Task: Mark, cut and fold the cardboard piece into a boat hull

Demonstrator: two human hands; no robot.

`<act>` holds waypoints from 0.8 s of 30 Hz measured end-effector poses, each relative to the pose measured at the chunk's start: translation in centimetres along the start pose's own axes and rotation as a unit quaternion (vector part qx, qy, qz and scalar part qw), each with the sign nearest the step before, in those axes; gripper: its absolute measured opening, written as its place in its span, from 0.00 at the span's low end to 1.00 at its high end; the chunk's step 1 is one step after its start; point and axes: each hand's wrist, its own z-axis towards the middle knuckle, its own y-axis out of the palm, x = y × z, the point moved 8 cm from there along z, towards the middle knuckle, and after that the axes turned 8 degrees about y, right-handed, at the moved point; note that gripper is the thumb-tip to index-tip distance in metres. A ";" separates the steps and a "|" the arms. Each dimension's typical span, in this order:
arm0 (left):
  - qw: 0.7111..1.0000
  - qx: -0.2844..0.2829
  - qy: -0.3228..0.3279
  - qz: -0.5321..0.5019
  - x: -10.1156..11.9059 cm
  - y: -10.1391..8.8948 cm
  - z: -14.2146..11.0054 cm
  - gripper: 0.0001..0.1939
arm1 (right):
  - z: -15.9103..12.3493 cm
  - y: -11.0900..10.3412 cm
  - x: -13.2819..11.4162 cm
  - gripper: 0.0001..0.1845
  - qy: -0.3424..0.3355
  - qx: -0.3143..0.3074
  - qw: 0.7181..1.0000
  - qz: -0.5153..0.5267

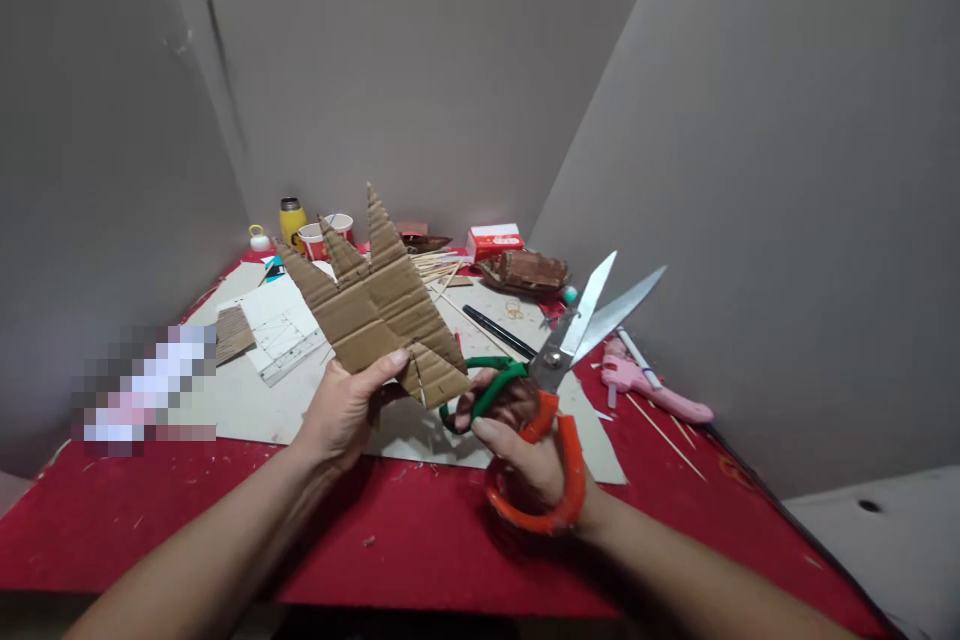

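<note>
A brown corrugated cardboard piece (367,305) with several pointed spikes is tilted up above the table. My left hand (345,405) pinches its lower edge, the thumb on the front face. A cut or dark line runs into its lower right part, near the thumb. In my right hand (525,445) is a large pair of scissors (555,360), one handle loop green, the other orange. Their blades are apart and point up and away to the right, off the cardboard. The green loop is close to the cardboard's lower right corner.
The red table (360,530) bears a pale board (247,410), a drawn paper sheet (281,335), a black pen (499,330) and wooden sticks (442,267). A pink glue gun (652,385) lies at right. At the back are a yellow bottle (292,220), cups (311,240) and a red-white box (495,240).
</note>
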 end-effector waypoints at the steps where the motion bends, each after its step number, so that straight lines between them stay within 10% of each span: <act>1: 1.000 -0.016 -0.002 -0.001 -0.4 0.4 -0.3 0.27 | 0.0 -0.1 0.1 0.20 -0.003 0.017 1.000 0.001; 11: 0.997 -0.018 -0.075 0.000 -2.0 0.9 -1.3 0.16 | -0.3 -1.6 -1.3 0.20 -0.009 0.131 0.991 -0.032; 24: 0.998 0.037 -0.035 -0.023 -1.0 0.1 -1.0 0.26 | -0.5 -1.2 -2.1 0.18 -0.018 0.105 0.989 -0.103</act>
